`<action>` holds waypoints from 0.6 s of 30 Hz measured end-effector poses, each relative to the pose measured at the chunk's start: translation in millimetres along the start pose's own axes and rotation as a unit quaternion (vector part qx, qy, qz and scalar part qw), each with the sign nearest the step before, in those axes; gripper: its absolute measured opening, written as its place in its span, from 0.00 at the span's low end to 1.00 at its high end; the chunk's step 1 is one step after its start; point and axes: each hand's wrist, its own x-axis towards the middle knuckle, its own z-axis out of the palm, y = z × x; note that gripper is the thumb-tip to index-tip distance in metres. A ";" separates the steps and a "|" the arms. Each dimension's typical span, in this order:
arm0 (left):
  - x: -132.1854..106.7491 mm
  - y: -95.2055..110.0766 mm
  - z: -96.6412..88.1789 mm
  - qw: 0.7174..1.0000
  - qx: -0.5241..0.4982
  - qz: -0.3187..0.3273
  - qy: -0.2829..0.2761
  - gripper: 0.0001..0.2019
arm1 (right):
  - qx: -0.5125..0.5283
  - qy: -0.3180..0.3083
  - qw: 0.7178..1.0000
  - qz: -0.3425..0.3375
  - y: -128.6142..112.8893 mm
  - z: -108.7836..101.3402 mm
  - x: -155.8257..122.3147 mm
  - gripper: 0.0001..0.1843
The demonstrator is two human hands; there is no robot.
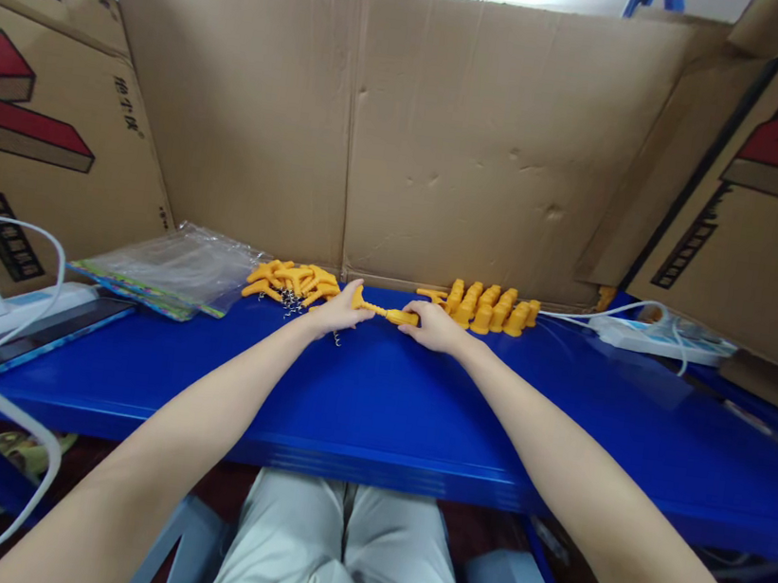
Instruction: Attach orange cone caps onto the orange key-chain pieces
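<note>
My left hand (pixel 341 312) is closed on a corkscrew (pixel 360 300) by its yellow handle, the shaft pointing right. In line with it, my right hand (pixel 433 325) pinches a yellow plastic sleeve (pixel 401 317). The shaft's end meets the sleeve; how deep it sits inside I cannot tell. Beside and behind my left hand lies a pile of yellow-handled corkscrews (pixel 295 275), their metal spirals toward me. Just past my right hand stand several yellow sleeves (pixel 480 316) in rows. Behind my right fingers lies another yellow piece (pixel 432 294), partly hidden.
Clear plastic bags (pixel 181 269) lie at the left on the blue table (pixel 374 404). A phone-like dark slab (pixel 39 336) and a white power strip (pixel 13 314) with cables are further left. Another power strip (pixel 659 340) lies right. Cardboard walls (pixel 493 152) enclose the back and sides.
</note>
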 end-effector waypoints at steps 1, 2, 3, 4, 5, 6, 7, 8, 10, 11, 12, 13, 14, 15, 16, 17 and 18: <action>-0.4 -3.3 0.3 0.997 0.073 0.036 -0.007 0.39 | -0.003 0.000 1.000 0.003 1.6 -0.4 0.0 0.12; 0.0 -6.8 0.4 0.987 0.141 0.072 -0.011 0.40 | -0.005 0.001 1.000 0.006 3.3 -0.8 0.0 0.12; 0.8 -10.1 0.2 0.975 0.197 0.104 -0.015 0.40 | -0.006 0.002 1.000 0.008 5.0 -1.2 -0.1 0.13; 2.1 -13.0 -0.1 0.962 0.241 0.129 -0.017 0.38 | -0.006 0.003 1.000 0.009 6.5 -1.6 -0.2 0.13; 3.5 -15.3 -0.6 0.950 0.273 0.148 -0.018 0.35 | -0.006 0.003 1.000 0.008 7.8 -1.9 -0.3 0.14; 4.8 -16.8 -1.2 0.941 0.297 0.160 -0.017 0.32 | -0.004 0.002 1.000 0.004 8.8 -1.9 -0.3 0.14; 5.7 -17.5 -1.9 0.934 0.314 0.167 -0.015 0.29 | -0.001 0.001 1.000 -0.002 9.7 -1.8 -0.3 0.14; 6.2 -17.4 -2.7 0.930 0.328 0.169 -0.011 0.26 | 0.002 0.001 1.000 -0.010 10.4 -1.5 -0.2 0.15; 5.8 -15.8 -4.1 0.923 0.349 0.160 0.002 0.21 | 0.010 0.003 1.000 -0.028 11.7 -0.5 0.2 0.15; 4.9 -14.7 -4.8 0.922 0.357 0.151 0.012 0.19 | 0.014 0.006 0.999 -0.038 12.3 0.1 0.6 0.15; 3.9 -13.5 -5.4 0.920 0.364 0.141 0.024 0.17 | 0.019 0.009 0.999 -0.047 12.9 0.6 1.0 0.15; 2.9 -12.4 -6.0 0.919 0.370 0.130 0.037 0.15 | 0.025 0.013 0.998 -0.054 13.3 1.1 1.5 0.15; 2.0 -11.4 -6.6 0.918 0.376 0.120 0.048 0.14 | 0.032 0.015 0.998 -0.060 13.6 1.4 1.9 0.15; 1.3 -10.8 -7.2 0.916 0.381 0.113 0.057 0.14 | 0.039 0.016 0.997 -0.063 13.6 1.5 2.3 0.16; 0.9 -10.3 -7.8 0.914 0.387 0.107 0.061 0.14 | 0.049 0.016 0.997 -0.063 13.4 1.6 2.6 0.16; 0.8 -10.1 -8.3 0.912 0.392 0.104 0.062 0.14 | 0.060 0.017 0.996 -0.059 13.0 1.6 2.8 0.16; 1.0 -10.0 -8.8 0.910 0.397 0.101 0.062 0.14 | 0.072 0.018 0.996 -0.054 12.5 1.7 2.9 0.16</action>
